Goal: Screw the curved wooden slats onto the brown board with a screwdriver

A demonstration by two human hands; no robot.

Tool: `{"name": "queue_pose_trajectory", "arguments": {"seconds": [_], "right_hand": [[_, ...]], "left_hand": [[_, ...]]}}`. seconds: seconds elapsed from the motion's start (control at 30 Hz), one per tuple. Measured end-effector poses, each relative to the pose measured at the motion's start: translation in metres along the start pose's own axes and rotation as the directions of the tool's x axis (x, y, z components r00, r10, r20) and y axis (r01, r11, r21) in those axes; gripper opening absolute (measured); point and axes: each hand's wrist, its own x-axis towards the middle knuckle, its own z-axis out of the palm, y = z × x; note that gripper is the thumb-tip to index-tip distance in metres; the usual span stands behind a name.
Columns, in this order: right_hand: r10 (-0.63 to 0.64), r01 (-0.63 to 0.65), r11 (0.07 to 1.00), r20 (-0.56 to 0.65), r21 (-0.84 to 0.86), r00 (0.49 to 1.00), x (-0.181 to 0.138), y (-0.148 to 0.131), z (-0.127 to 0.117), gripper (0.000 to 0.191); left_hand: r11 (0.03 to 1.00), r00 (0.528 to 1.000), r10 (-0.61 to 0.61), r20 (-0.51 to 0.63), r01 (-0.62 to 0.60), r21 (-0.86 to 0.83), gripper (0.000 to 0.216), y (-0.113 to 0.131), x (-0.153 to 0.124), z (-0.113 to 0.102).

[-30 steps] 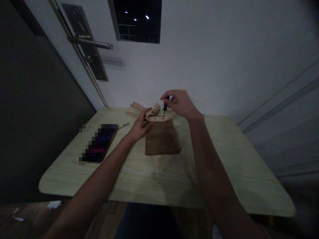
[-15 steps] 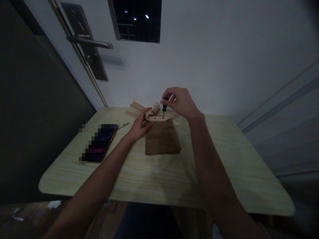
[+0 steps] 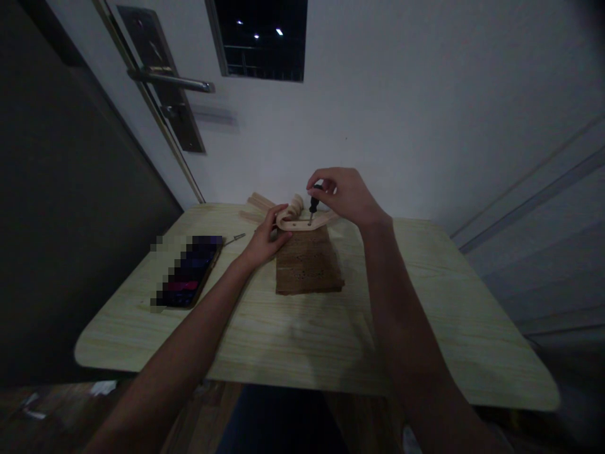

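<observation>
My left hand [image 3: 265,241] grips the curved left end of a pale wooden piece [image 3: 301,225] that has holes along its face. Pinched in the fingers of my right hand [image 3: 341,192] is a small screwdriver [image 3: 314,205] with a black handle. Its shaft points down, slightly tilted, with the tip at the right-hand hole of the wooden piece. Beneath the near side of that piece lies a brown cardboard sheet [image 3: 307,261] marked with small punctures. Rounded wooden parts [image 3: 295,207] stand just behind my left fingers.
Pale wooden strips [image 3: 259,202] lie at the table's back edge. A phone [image 3: 191,271] rests on the left of the table [image 3: 302,353], beside a thin metal tool [image 3: 234,239]. A white door with a lever handle [image 3: 172,82] rises behind.
My right hand and the top of the screwdriver have shifted very slightly to the right. The tip stays at the same hole, and my left hand keeps its place.
</observation>
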Motion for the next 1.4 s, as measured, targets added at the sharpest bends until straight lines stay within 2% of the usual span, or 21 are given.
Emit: {"name": "queue_pose_trajectory", "arguments": {"seconds": [0.2, 0.33, 0.43, 0.57, 0.7, 0.8, 0.9, 1.07, 1.17, 1.27, 1.4], "right_hand": [[-0.018, 0.02, 0.997, -0.029, 0.078, 0.999, 0.0, 0.008, 0.004, 0.016], [-0.027, 0.027, 0.995, 0.007, 0.094, 1.0, -0.002, 0.011, 0.003, 0.029], [-0.019, 0.016, 0.997, 0.034, 0.072, 0.999, -0.003, 0.007, 0.001, 0.03], [-0.009, 0.007, 0.998, 0.033, 0.067, 0.999, 0.0, -0.001, -0.001, 0.022], [-0.002, 0.003, 0.999, -0.022, 0.053, 1.0, 0.002, 0.001, 0.003, 0.01], [0.02, -0.014, 0.995, -0.059, 0.097, 0.998, 0.002, 0.005, 0.007, 0.011], [0.04, -0.036, 0.991, -0.034, 0.131, 0.999, 0.002, 0.003, 0.008, 0.012], [0.008, -0.009, 0.996, 0.009, 0.093, 1.0, 0.004, -0.004, 0.008, 0.009], [0.004, -0.003, 0.994, -0.016, 0.108, 1.0, 0.004, -0.001, 0.011, 0.007], [0.01, -0.009, 0.989, -0.008, 0.15, 1.0, 0.003, 0.005, 0.013, 0.021], [0.008, -0.01, 0.993, 0.026, 0.113, 1.0, 0.0, 0.008, 0.01, 0.036]], "left_hand": [[1.0, 1.0, 0.009, 0.001, -0.009, 0.002, 0.066, 0.0, -0.001, -0.001], [1.0, 1.0, 0.015, 0.004, -0.015, 0.001, 0.065, 0.002, -0.001, -0.001], [1.0, 1.0, 0.018, -0.001, -0.018, 0.001, 0.064, 0.003, -0.001, -0.001], [1.0, 1.0, 0.028, 0.001, -0.028, 0.0, 0.064, 0.002, 0.0, -0.001], [1.0, 1.0, 0.017, -0.006, -0.017, 0.012, 0.066, 0.001, 0.0, -0.001], [1.0, 1.0, 0.021, -0.007, -0.02, 0.01, 0.067, 0.0, 0.0, -0.001], [1.0, 1.0, 0.025, -0.004, -0.025, 0.006, 0.067, 0.001, 0.0, 0.0], [1.0, 1.0, 0.016, -0.006, -0.015, 0.018, 0.067, 0.002, 0.0, -0.001], [1.0, 1.0, 0.014, -0.002, -0.014, 0.012, 0.066, 0.003, 0.0, -0.001], [1.0, 1.0, 0.013, 0.001, -0.013, -0.008, 0.065, 0.003, 0.0, 0.0], [1.0, 1.0, 0.008, 0.001, -0.008, -0.017, 0.065, 0.001, -0.001, -0.001]]}}
